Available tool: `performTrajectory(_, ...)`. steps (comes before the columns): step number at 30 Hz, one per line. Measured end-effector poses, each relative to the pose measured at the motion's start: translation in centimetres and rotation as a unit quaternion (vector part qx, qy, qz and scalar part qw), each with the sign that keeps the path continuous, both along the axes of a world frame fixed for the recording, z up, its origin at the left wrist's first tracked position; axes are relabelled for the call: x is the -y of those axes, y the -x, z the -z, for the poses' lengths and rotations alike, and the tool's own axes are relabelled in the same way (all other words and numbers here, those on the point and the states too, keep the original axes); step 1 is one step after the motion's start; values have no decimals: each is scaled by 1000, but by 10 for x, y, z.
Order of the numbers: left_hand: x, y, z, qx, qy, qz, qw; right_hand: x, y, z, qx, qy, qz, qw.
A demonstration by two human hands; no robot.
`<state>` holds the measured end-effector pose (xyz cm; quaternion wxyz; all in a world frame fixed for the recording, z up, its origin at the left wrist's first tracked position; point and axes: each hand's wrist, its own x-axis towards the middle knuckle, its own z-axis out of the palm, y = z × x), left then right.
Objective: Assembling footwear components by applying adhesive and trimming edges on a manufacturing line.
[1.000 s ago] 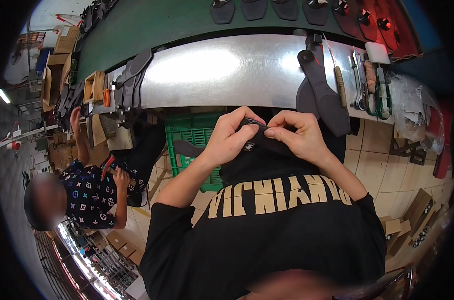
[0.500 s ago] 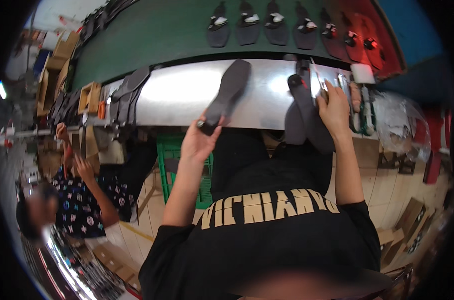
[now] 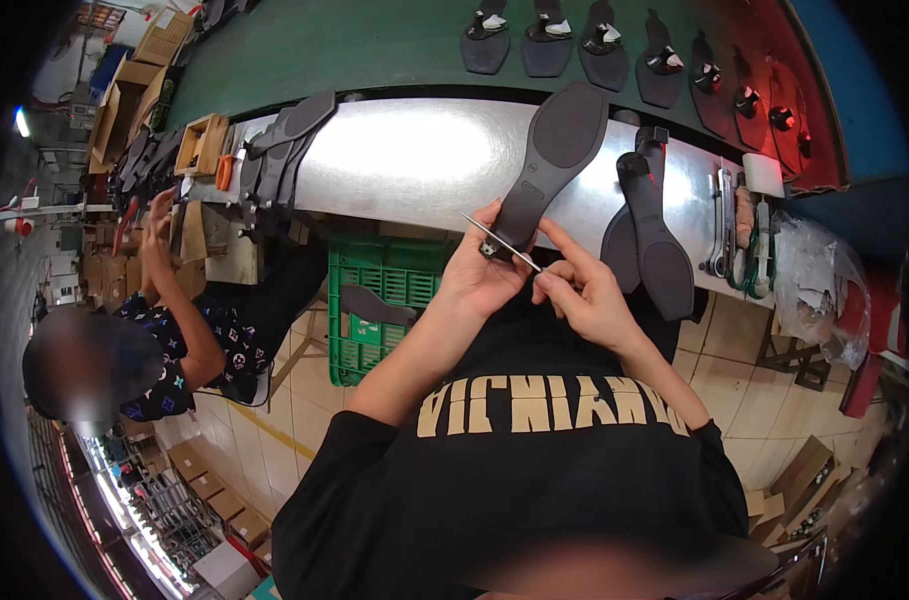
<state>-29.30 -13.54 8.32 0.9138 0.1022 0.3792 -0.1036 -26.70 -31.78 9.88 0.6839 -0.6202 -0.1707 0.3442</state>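
The left hand [image 3: 481, 275] is curled, palm up, around the narrow near end of a dark sandal [image 3: 554, 155], whose sole faces up and whose broad end reaches out, raised over the bench [image 3: 404, 150]. The right hand [image 3: 589, 305] is mostly closed, thumb and fingers pinching a thin metal tool [image 3: 496, 238] that slants across that narrow end, beside a small shiny fitting (whether the shaft presses on the sandal, I cannot tell). The sandal looks light and fairly stiff along its length, probably with some give at the waist; the sole should grip well enough, while the fitting could be slick or easily scratched. The narrow end or the waist seems the sound place to hold it, with fingers kept clear of the tool's point. Just right of the hands, more dark sandals [image 3: 666, 265] overlap on the bench, and beyond them lie hand tools [image 3: 742, 225], a white block [image 3: 763, 174] and a clear plastic bag [image 3: 819, 300]. To the left, a green crate [image 3: 336, 320] holds one dark piece [image 3: 374, 304], with a stack of dark soles [image 3: 289, 150] farther off; a row of sandals [image 3: 602, 45] lines the far green surface [image 3: 374, 50].
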Motion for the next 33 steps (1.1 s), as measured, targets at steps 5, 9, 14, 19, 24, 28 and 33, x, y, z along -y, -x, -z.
performTrajectory(5,4,-1,1,29,0,-11,1000,-1,1,18,-49,-27,2,998)
performTrajectory(9,5,3,6,54,25,16,998,0,5,39,26,-25,44,998)
performTrajectory(14,6,5,6,35,-1,-9,999,-1,-1,29,111,-13,78,991)
performTrajectory(19,9,2,-1,68,-193,-31,978,4,-6,10,-147,-32,-20,988)
performTrajectory(24,13,3,-2,172,-519,-71,834,-3,10,9,-259,-64,-59,962)
performTrajectory(28,8,8,3,158,-540,-70,824,-4,7,1,-316,-110,-52,941)
performTrajectory(33,4,13,0,192,-617,-83,759,0,-3,-8,-216,-97,-47,971)
